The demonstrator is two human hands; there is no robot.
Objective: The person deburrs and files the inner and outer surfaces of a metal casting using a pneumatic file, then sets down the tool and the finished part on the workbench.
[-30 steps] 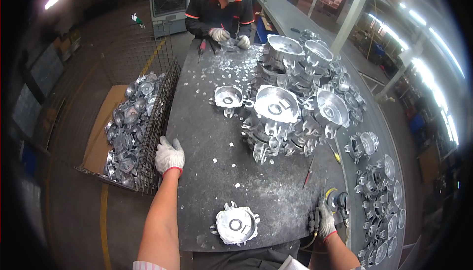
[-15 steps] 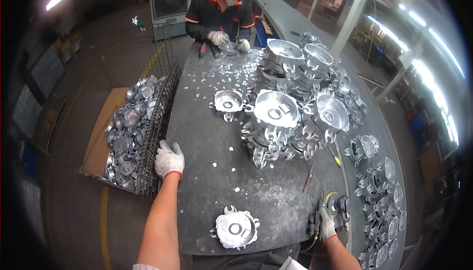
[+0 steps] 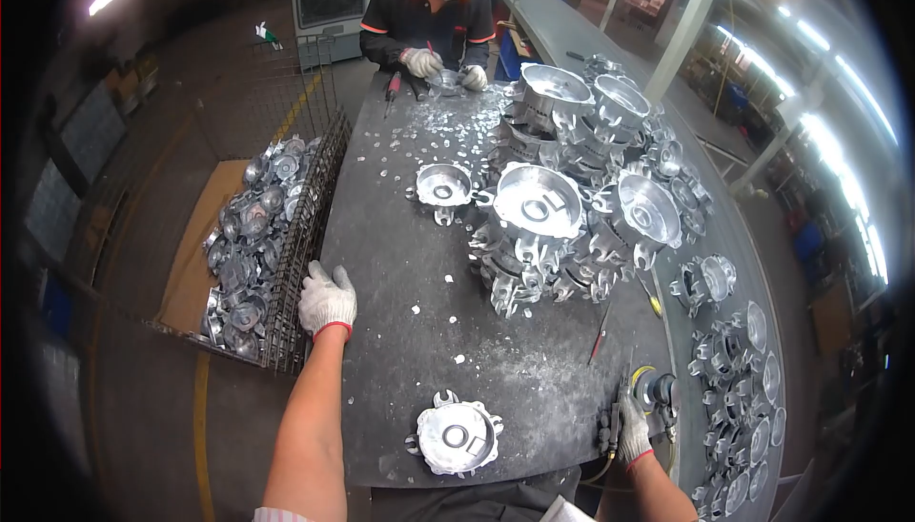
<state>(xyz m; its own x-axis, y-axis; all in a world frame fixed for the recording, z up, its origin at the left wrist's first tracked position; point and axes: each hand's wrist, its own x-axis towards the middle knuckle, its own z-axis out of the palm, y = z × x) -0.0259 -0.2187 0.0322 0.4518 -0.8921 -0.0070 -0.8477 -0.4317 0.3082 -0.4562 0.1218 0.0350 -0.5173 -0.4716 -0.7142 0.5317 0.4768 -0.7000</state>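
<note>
My left hand [image 3: 327,298], in a white knit glove with a red cuff, rests at the table's left edge with its fingers apart and nothing in them. At the table's right edge my gloved right hand [image 3: 633,429] is closed around a small air sander [image 3: 654,390] with a round head and a yellow hose; its fingers are partly hidden. Between my arms, close to the near edge, a round cast metal housing [image 3: 457,436] lies with its open side up. Farther up the table sits a similar smaller casting [image 3: 444,185].
Stacked castings [image 3: 538,200] fill the right half of the table [image 3: 400,265]. More castings [image 3: 739,408] stand on the surface at right. A wire basket [image 3: 303,255] of parts is at left. A red-handled tool [image 3: 599,336] lies on the table. Across it, a co-worker [image 3: 431,21] handles a part.
The view has shifted slightly, so the far stacks appear a little higher. My two hands and the near casting have barely moved.
</note>
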